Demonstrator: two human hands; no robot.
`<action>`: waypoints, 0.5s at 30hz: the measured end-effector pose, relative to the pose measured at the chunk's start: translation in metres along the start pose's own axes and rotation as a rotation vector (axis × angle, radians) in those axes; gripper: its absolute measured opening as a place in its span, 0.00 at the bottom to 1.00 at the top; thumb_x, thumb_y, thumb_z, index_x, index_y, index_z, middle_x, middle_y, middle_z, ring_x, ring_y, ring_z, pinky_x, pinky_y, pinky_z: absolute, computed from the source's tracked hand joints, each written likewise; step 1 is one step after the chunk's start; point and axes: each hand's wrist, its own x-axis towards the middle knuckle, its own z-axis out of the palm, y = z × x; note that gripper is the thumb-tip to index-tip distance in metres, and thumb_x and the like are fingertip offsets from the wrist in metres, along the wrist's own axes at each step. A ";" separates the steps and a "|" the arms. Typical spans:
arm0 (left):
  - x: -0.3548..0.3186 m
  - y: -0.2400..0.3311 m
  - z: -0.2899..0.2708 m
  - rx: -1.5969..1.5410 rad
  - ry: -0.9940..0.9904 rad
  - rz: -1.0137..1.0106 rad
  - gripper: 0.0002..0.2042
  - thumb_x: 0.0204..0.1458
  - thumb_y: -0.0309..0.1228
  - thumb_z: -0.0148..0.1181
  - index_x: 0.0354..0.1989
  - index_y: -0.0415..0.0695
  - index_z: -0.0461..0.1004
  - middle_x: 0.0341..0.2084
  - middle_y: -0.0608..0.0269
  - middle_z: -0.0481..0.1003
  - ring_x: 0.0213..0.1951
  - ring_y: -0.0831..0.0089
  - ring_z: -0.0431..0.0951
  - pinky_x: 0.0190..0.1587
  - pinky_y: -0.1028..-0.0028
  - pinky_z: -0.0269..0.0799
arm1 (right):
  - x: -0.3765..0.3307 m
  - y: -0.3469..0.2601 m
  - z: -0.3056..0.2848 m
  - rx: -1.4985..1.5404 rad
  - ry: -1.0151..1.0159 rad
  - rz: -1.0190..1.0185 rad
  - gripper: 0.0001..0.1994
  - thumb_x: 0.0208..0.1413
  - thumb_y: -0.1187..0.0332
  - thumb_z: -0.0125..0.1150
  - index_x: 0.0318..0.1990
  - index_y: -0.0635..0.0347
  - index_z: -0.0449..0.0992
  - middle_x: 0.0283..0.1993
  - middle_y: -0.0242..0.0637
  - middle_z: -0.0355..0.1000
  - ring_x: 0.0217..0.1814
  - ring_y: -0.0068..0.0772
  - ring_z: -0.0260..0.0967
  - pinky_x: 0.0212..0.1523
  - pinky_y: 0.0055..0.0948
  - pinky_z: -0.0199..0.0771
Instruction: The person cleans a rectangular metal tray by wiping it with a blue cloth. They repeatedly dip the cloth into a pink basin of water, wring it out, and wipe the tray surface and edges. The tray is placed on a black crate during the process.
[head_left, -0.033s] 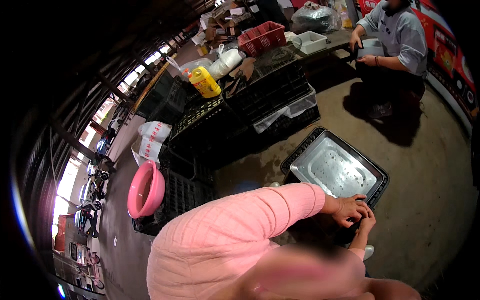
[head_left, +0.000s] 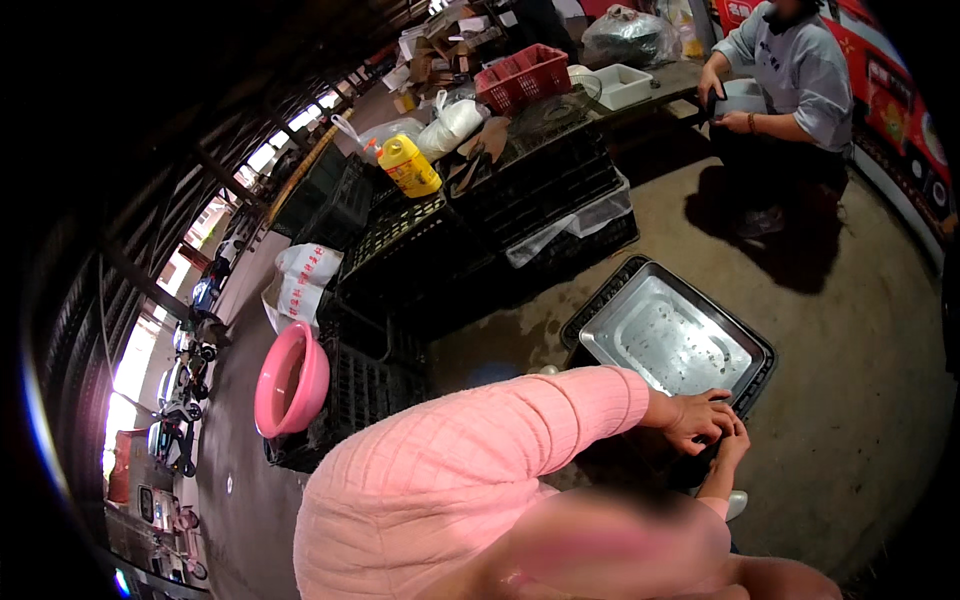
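Observation:
My left hand (head_left: pixel 692 421), at the end of a pink knit sleeve, bends over with its fingers curled and pressed together. Against its fingertips lies my right hand (head_left: pixel 731 455), closed as well. Whatever is pinched between the two is too small and too shadowed to make out. Just beyond the hands is a shallow metal tray (head_left: pixel 665 335) with small dark bits scattered on its wet-looking bottom. It rests on a black plastic crate (head_left: pixel 608 296), and my left hand is nearest its near right corner. Dark shadow hides what lies under my hands.
A pink basin (head_left: pixel 292 380) tilts on black crates at left. On stacked crates stand a yellow jug (head_left: pixel 409 166) and a red basket (head_left: pixel 522 77). A white tray (head_left: pixel 622 87) sits farther back. Another person (head_left: pixel 800 80) crouches at far right, holding a pale container (head_left: pixel 740 96).

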 end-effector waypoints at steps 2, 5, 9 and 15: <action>0.002 -0.001 0.001 0.007 0.007 0.005 0.07 0.35 0.35 0.58 0.23 0.49 0.70 0.42 0.62 0.69 0.54 0.63 0.63 0.60 0.43 0.39 | 0.005 0.016 -0.013 -0.193 -0.044 -0.028 0.12 0.51 0.79 0.51 0.42 0.68 0.75 0.39 0.40 0.74 0.37 0.28 0.70 0.35 0.25 0.72; 0.005 0.000 -0.001 0.010 0.015 0.015 0.07 0.35 0.35 0.57 0.23 0.49 0.71 0.43 0.61 0.69 0.54 0.63 0.63 0.60 0.43 0.40 | -0.013 0.020 -0.024 -0.236 -0.093 -0.134 0.11 0.49 0.78 0.55 0.41 0.68 0.75 0.38 0.36 0.73 0.35 0.24 0.69 0.35 0.22 0.69; 0.005 0.002 -0.001 0.032 0.029 0.005 0.07 0.35 0.35 0.57 0.24 0.49 0.72 0.44 0.61 0.69 0.54 0.63 0.63 0.60 0.43 0.41 | -0.024 0.016 -0.021 -0.260 -0.077 -0.102 0.12 0.49 0.76 0.59 0.42 0.69 0.75 0.36 0.35 0.73 0.34 0.24 0.69 0.34 0.22 0.69; 0.004 0.000 0.000 0.015 0.002 0.005 0.07 0.35 0.36 0.57 0.24 0.49 0.72 0.44 0.61 0.69 0.55 0.63 0.62 0.60 0.43 0.40 | -0.009 0.032 -0.032 -0.230 -0.069 -0.059 0.12 0.49 0.75 0.60 0.41 0.71 0.75 0.37 0.34 0.73 0.35 0.23 0.67 0.36 0.22 0.68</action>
